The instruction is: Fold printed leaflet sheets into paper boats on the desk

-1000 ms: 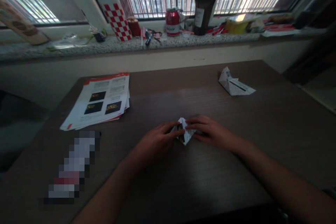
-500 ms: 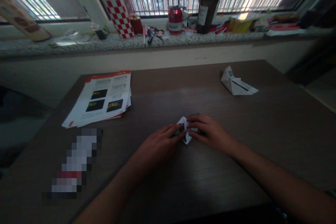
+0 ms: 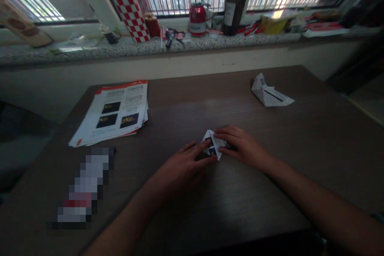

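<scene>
A small folded piece of printed paper point(image 3: 212, 150) lies on the table between my hands, white with dark printed patches and pointed corners. My left hand point(image 3: 183, 164) reaches in from the left, fingers stretched apart, with the index finger and thumb resting on the paper's left and lower part. From the right, my right hand point(image 3: 244, 148) holds the paper's right side, fingers along its upper edge and thumb lower down. Its fingers hide part of that side. Farther off to the right stands a larger folded paper shape point(image 3: 270, 94), touched by neither hand.
A stack of printed sheets point(image 3: 120, 112) lies at the back left of the brown table point(image 3: 180, 104). A pixelated long object point(image 3: 84, 186) is nearer on the left. Along the granite windowsill point(image 3: 120, 54) stand a checkered bottle point(image 3: 133, 18), a red can point(image 3: 198, 20) and a dark cup point(image 3: 235, 10).
The folded paper has turned slightly, and its lower tip now points more to the right. My left fingers have spread wider, and the right hand has shifted a little on the paper.
</scene>
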Motion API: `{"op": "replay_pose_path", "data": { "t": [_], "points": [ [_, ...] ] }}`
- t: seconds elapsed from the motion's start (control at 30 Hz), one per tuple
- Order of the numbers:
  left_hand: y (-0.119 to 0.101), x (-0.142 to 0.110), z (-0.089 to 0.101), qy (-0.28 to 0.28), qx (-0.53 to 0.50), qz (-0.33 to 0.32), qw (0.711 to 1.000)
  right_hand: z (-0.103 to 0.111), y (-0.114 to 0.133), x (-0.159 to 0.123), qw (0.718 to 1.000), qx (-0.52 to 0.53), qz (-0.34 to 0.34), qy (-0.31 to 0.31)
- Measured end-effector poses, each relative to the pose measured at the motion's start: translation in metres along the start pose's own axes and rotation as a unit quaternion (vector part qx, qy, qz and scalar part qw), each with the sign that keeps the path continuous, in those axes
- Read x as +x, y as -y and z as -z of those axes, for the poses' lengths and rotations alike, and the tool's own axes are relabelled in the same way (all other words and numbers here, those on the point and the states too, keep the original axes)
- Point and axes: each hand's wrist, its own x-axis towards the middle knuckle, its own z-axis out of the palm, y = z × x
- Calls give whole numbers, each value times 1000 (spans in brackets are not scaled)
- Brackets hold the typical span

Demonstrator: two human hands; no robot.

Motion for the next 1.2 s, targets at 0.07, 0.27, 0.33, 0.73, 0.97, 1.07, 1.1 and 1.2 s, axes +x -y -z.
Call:
{"op": "replay_pose_path", "data": {
  "t": [0.07, 0.27, 0.33, 0.73, 0.97, 1.07, 1.1, 1.2],
  "points": [
    [-1, 1, -1, 10, 3, -2, 1000, -1, -1, 0, 1000, -5, 10, 12],
    [0, 3, -3, 48, 39, -4, 998, -3, -3, -2, 999, -33, 6, 37],
    [0, 4, -3, 52, 46, -4, 998, -3, -2, -2, 998, -36, 4, 44],
    [-1, 3, -3, 23, 57, -2, 998, -4, -1, 1, 995, -80, 25, 60],
    [-6, 4, 0, 50, 104, 14, 993, -7, -7, 1, 982, -149, 51, 105],
    [-6, 4, 0, 54, 114, 18, 992, -6, -7, 2, 979, -167, 49, 110],
    [-6, 4, 0, 52, 114, 19, 992, -6, -7, 2, 977, -173, 49, 110],
    [-6, 2, -4, 39, 115, 19, 992, -7, -6, 2, 974, -191, 53, 110]
  ]
}}
